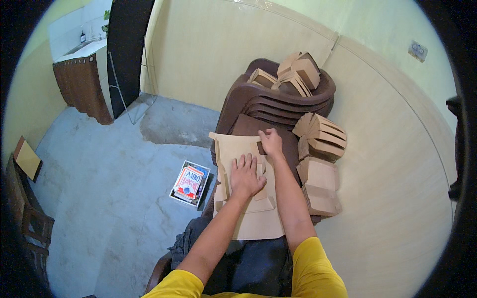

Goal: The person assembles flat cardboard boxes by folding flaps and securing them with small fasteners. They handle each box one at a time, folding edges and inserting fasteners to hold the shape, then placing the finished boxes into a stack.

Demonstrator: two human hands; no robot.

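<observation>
A brown cardboard box blank (231, 144), partly folded with raised side flaps, lies in front of me. Under it is a larger flat cardboard sheet (251, 228), reaching over my lap. My left hand (243, 176) presses flat on the middle of the blank, fingers spread. At the blank's far right corner, my right hand (271, 142) has its fingers bent and closed around the edge of a flap. The fingertips' exact hold is partly hidden by the hand itself.
Stacked brown plastic chairs (278, 107) stand ahead, with folded cardboard boxes (300, 69) on top. More fanned cardboard pieces (320, 136) and a cardboard stack (320, 186) sit at my right by the wall. A white box of packets (190, 183) rests on the floor at left.
</observation>
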